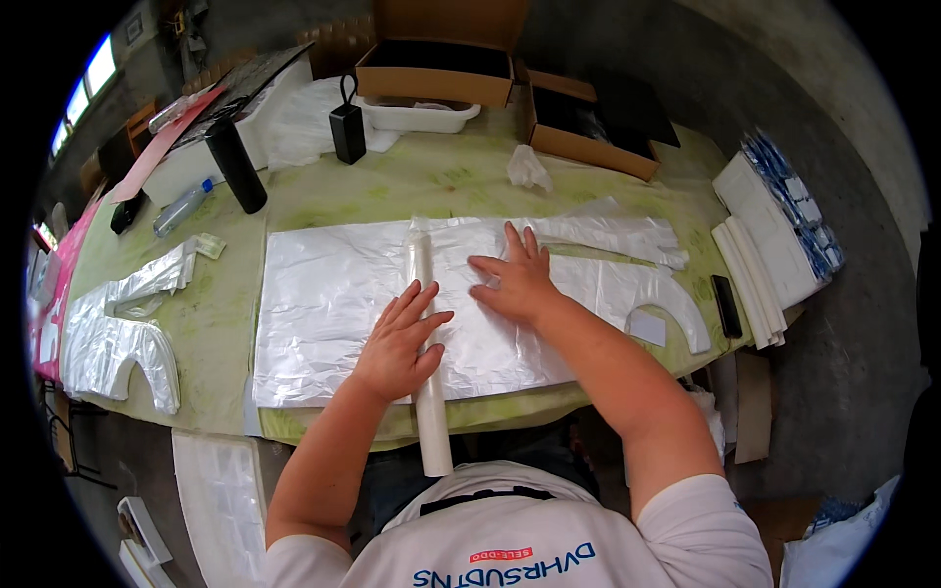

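Note:
Thin, shiny translucent plastic sheeting (323, 314) lies flat across the table in front of me. Its right end has a rounded cut-out and two strap-like strips (686, 309). A pale roll or tube (432, 431) lies lengthwise across the sheeting, its near end sticking out past the table's front edge. My left hand (400, 338) rests over the roll with fingers stretched out, not wrapped round it. To the roll's right, my right hand (520, 277) is spread on the plastic, fingers apart. Neither hand grips anything.
Folded plastic of similar shape (108, 338) lies at the left. Behind stand a black cylinder (235, 167), a clear bottle (183, 208), a black looped box (347, 133) and open cardboard boxes (593, 134). At right are white rolls (750, 279), a black phone-like object (725, 306) and blue packets (794, 211).

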`<state>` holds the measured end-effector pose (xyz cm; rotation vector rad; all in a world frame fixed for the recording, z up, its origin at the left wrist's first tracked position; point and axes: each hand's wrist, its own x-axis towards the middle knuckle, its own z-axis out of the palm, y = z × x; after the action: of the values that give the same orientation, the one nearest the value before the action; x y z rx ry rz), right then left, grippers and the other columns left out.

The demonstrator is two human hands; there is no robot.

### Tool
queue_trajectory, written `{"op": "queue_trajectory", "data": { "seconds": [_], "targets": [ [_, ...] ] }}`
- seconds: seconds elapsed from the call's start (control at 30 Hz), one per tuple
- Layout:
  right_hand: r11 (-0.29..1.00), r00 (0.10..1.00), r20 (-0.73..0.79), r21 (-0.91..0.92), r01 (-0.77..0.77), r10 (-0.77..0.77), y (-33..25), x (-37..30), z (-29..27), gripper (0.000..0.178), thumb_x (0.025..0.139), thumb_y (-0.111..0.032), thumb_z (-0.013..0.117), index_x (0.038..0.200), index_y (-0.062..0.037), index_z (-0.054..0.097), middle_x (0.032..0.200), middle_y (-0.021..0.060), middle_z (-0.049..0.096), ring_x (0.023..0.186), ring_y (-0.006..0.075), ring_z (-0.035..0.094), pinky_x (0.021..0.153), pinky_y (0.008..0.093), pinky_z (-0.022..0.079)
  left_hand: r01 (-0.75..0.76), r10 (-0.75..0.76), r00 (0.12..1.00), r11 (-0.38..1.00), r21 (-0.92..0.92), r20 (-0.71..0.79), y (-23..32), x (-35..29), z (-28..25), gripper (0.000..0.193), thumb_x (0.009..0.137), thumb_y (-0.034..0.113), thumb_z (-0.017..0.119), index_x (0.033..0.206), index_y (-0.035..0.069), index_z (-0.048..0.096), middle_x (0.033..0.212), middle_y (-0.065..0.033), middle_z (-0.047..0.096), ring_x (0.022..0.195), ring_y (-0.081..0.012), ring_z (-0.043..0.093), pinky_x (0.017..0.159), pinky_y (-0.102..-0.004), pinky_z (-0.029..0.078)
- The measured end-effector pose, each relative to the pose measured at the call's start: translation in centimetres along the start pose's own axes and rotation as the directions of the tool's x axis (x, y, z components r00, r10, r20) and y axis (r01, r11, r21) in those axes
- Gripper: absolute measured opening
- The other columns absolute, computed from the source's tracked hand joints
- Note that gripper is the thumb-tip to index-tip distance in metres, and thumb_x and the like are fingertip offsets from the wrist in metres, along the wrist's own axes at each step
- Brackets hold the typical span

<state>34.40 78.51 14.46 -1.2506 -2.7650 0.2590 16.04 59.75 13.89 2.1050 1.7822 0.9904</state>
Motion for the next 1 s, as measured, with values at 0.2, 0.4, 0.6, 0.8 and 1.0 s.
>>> {"op": "queue_trajectory", "data": {
  "seconds": [0.2,0.4,0.6,0.8,1.0],
  "targets": [
    [0.931,0.931,-0.046,0.060,-0.359,0.362,-0.3,4.6,0.5,0.083,0.089,-0.052,0.065,0.158,-0.0156,0.036,0.168,0.0128,0.020,0.155,0.0368,0.013,0.120,0.0661,0.016,-0.016,0.017,1.000,1.000,-0.023,0.018,0.3,0.7,0.5,0.046,0.084,0.016,0.064,0.130,0.012,0.067,0.159,-0.0142,0.041,0.151,-0.0375,0.030,0.121,-0.0476,0.029],
    [0.808,0.845,-0.265,0.264,0.527,-0.465,-8.2,-2.5,0.6,0.064,0.090,-0.035,0.070,0.144,-0.0071,0.053,0.145,0.0128,0.055,0.144,0.0383,0.039,0.119,0.0576,0.025,0.028,-0.028,0.999,1.000,0.003,0.032,-1.5,-0.2,1.2,0.044,0.085,0.023,0.063,0.128,0.016,0.068,0.155,-0.0087,0.047,0.148,-0.0321,0.036,0.122,-0.0502,0.026],
    [0.647,0.832,-0.328,0.523,0.555,-0.448,-10.4,-5.8,2.4,0.042,0.092,-0.034,0.070,0.127,-0.0118,0.068,0.136,0.0095,0.063,0.141,0.0393,0.042,0.118,0.0619,0.024,-0.022,0.037,0.994,0.989,0.146,-0.106,0.2,-4.0,-0.1,0.032,0.083,0.017,0.065,0.114,0.010,0.069,0.124,-0.0083,0.066,0.129,-0.0310,0.053,0.113,-0.0490,0.037],
    [0.765,0.831,-0.255,0.327,0.555,-0.494,-11.3,-6.4,3.8,0.032,0.087,-0.025,0.071,0.116,-0.0101,0.068,0.123,0.0055,0.067,0.137,0.0369,0.045,0.118,0.0650,0.022,0.000,0.009,0.898,1.000,0.021,-0.440,-0.4,-5.4,-5.6,0.023,0.074,-0.011,0.064,0.090,0.005,0.067,0.092,-0.0101,0.071,0.090,-0.0326,0.067,0.080,-0.0417,0.053],
    [0.592,0.816,-0.388,0.561,0.578,-0.429,-13.9,-5.5,4.7,0.034,0.084,-0.015,0.068,0.117,-0.0078,0.064,0.115,0.0104,0.066,0.123,0.0339,0.054,0.106,0.0545,0.040,-0.129,0.151,0.978,0.979,-0.156,0.141,1.8,3.1,-5.0,0.031,0.099,0.025,0.055,0.122,0.010,0.070,0.139,-0.0101,0.062,0.146,-0.0375,0.038,0.119,-0.0534,0.028]
  ]
}}
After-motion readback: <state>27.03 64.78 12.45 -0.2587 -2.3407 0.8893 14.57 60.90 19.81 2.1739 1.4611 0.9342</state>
